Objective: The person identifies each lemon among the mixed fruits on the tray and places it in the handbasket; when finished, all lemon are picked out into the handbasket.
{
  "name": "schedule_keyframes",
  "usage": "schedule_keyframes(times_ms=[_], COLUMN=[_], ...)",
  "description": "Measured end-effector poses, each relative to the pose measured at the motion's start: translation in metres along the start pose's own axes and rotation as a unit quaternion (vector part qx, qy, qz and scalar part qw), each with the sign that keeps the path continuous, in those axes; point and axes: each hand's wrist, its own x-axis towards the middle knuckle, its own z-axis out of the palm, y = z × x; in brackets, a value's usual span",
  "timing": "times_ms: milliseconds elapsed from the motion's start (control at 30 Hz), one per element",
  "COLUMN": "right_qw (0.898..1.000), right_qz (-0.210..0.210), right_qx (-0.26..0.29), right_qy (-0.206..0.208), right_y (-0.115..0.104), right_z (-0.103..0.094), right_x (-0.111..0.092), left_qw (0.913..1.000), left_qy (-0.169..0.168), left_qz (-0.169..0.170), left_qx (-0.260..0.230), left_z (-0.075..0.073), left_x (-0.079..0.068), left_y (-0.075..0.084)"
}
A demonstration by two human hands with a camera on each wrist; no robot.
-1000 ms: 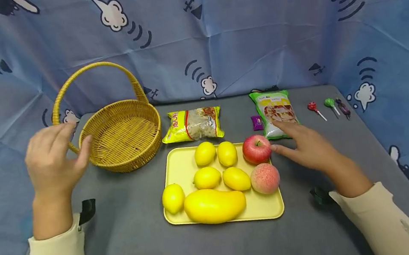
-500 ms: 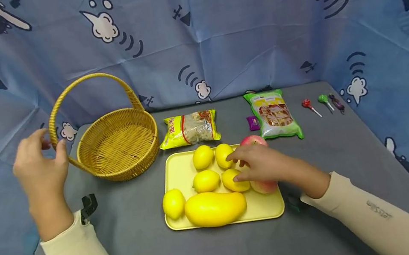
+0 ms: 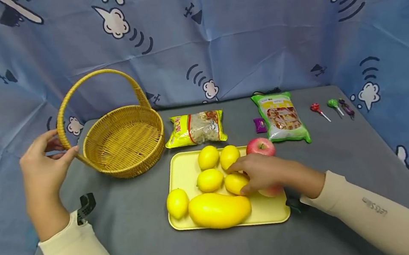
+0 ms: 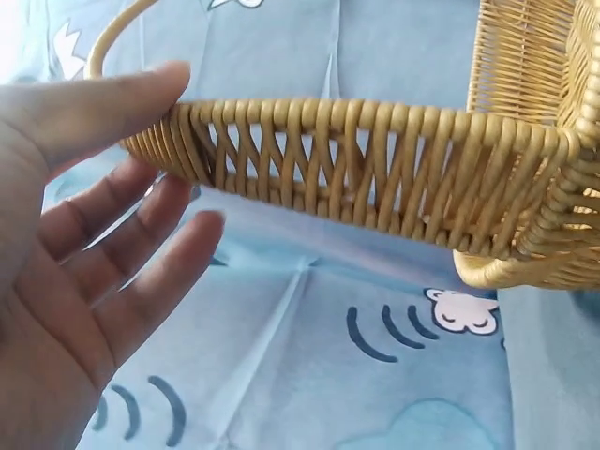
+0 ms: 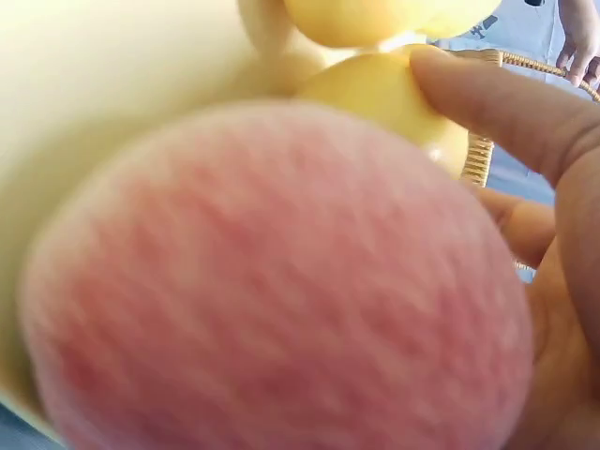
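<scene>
right grip (image 3: 260,172) around a lemon (image 3: 234,183)

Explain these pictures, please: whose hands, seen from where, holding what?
No machine here, just a person's left hand and right hand, both bare. The wide picture comes from a camera on the head; the two close-ups come from a camera on each wrist. The left hand holds the handle of the basket. The right hand grips a lemon on the tray, among more lemons, a mango, a peach and an apple. The table also bears two bags, a purple packet and lollipops.
</scene>
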Motion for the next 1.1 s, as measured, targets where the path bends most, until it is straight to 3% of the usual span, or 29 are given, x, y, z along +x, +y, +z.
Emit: schedule_keyframes(times_ms=[133,267,500,767,967,1100], right_qw=[0.999,0.996,0.984,0.967,0.947,0.941], right_qz=[-0.011,-0.031,-0.038,-0.014,0.010,0.002], right_qx=[0.031,0.084,0.166,0.233,0.290,0.301], right_qy=[-0.013,0.001,0.051,0.098,0.136,0.156], right_y=[0.001,0.000,-0.013,-0.033,-0.047,-0.056], right_z=[-0.015,-0.037,-0.061,-0.055,-0.042,-0.042], right_x=[0.009,0.024,0.084,0.157,0.185,0.199], left_qw=[0.9986,0.9979,0.9976,0.9973,0.9974,0.9983], left_qy=[-0.033,-0.044,-0.061,-0.064,-0.066,-0.051], left_qz=[-0.032,-0.037,-0.032,-0.021,-0.009,-0.003], left_qx=[-0.024,-0.029,0.004,0.029,0.026,0.030], left_z=[-0.002,-0.001,-0.001,-0.003,0.000,-0.002], left_x=[-0.001,0.000,0.005,-0.001,-0.006,-0.003], left_y=[-0.007,-0.009,-0.005,-0.006,-0.004,-0.003])
